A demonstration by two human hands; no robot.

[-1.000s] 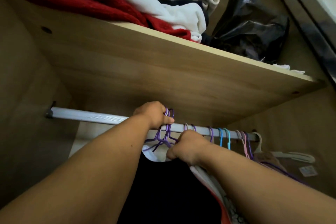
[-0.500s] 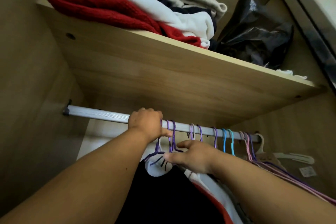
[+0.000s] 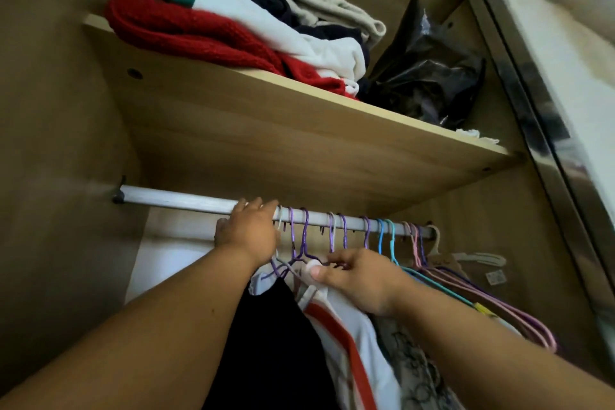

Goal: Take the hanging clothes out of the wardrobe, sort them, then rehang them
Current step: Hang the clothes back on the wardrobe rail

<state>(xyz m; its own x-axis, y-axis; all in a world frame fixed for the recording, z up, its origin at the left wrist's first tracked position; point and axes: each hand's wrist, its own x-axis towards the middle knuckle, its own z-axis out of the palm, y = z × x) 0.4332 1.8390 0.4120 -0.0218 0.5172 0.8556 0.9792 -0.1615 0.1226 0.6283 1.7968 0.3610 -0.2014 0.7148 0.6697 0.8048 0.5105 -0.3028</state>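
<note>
Tangling worries me: purple hooks (image 3: 304,230) crowd the rail (image 3: 173,201). My right hand (image 3: 359,280) pinches the white-and-red shirt (image 3: 372,359), four o'clock from my left hand (image 3: 248,233), whose grip I cannot tell.

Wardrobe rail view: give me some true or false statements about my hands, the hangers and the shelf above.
1. The left hand rests on the rail. True.
2. The right hand reaches up to the shelf. False: it pinches the white garment below the rail.
3. The red knit lies lowest in the folded pile. True.
4. The black bag sits left of that pile. False: it sits to its right.
5. Every hanger hook is purple. False: a blue hook and pink hooks hang there too.
</note>
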